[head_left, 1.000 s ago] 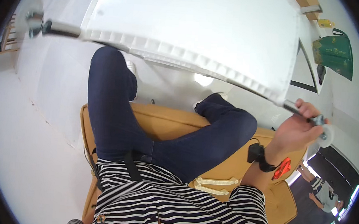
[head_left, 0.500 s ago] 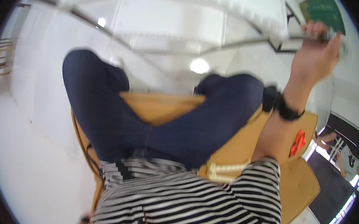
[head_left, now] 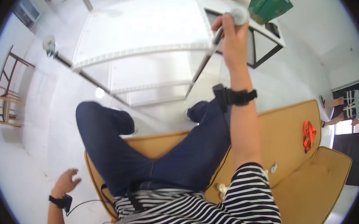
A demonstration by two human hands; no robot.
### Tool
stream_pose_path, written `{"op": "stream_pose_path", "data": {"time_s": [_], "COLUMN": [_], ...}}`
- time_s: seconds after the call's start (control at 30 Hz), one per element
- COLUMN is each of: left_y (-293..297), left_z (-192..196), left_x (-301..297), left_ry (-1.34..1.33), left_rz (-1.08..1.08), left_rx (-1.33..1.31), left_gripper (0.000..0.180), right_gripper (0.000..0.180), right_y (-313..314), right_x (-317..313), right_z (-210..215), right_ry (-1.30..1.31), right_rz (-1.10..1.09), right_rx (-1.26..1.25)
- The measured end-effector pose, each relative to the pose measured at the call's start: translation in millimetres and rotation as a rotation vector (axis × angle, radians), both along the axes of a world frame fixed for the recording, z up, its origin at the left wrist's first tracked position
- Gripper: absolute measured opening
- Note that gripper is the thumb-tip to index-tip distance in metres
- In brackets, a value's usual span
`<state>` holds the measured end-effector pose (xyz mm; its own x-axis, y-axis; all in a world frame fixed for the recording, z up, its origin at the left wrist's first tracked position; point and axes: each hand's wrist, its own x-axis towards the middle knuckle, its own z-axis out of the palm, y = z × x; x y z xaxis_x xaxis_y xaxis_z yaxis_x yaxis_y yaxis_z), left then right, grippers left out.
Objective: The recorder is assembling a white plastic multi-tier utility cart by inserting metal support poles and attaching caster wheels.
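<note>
My right hand (head_left: 231,40) is raised and shut on a metal leg (head_left: 206,64) with a white caster wheel (head_left: 238,15), part of a white shelf panel (head_left: 143,30) on a rod frame. A black band sits on that wrist. Another rod (head_left: 86,77) with a wheel (head_left: 49,44) runs along the panel's left side. My left hand (head_left: 66,183) hangs low at the left with its fingers spread, holding nothing, a black band on its wrist. I sit on a tan sofa (head_left: 286,136) in dark blue trousers and a striped shirt.
An orange strap (head_left: 308,135) and small white parts (head_left: 221,189) lie on the sofa cushion. A wooden chair (head_left: 9,96) stands at the far left. A black-framed table with a green box (head_left: 268,6) is at the top right. Another person's legs (head_left: 338,109) show at the right.
The view has swung to the left. My right hand has lifted the wheeled leg higher, tilting the white panel. My left hand has come into view at the lower left.
</note>
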<state>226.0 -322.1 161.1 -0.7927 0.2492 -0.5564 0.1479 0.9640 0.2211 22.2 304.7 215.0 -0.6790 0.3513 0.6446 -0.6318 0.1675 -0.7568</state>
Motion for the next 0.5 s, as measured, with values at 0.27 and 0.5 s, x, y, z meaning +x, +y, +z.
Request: {"op": "stream_pose_path", "data": {"time_s": [0.27, 0.5], "left_y": [329.9, 476.1], "left_z": [95.6, 124.2], "left_x": [-167.0, -216.6], "left_ry": [0.368, 0.418], "left_rz": [-0.231, -0.243], "left_rx": [0.768, 1.147], "left_gripper": [0.013, 0.033], "right_gripper": [0.026, 0.030], "right_y": [35.6, 38.1], "right_x": [15.7, 17.6], "right_z": [9.0, 8.7], "right_ry": [-0.204, -0.193], "right_rz": [0.258, 0.285], "right_rx": [-0.094, -0.141]}}
